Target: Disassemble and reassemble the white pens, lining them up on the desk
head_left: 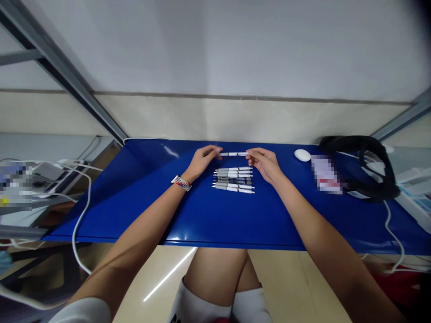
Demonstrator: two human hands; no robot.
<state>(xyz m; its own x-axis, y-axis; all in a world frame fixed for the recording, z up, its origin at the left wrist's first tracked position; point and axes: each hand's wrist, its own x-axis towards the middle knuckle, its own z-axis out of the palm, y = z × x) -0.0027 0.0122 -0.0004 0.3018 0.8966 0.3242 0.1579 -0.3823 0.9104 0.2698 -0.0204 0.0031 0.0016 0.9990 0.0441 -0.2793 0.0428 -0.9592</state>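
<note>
A white and grey pen (234,154) lies level between my two hands, just beyond a row of pens. My left hand (204,159) pinches its grey end with thumb and fingers. At the other end, my right hand (263,162) has thumb and fingertips closed on the pen. Nearer to me, several similar pens (233,186) lie side by side on the blue table (215,220), their tips pointing left. One or two in the middle of the row look darker than the others.
To the right are a white mouse-like object (302,155), a blurred-out packet (326,175) and a black headset strap (387,166). White cables (82,215) hang over the left side. A pale wall (215,116) rises behind the table, with grey metal posts (84,98) at the sides.
</note>
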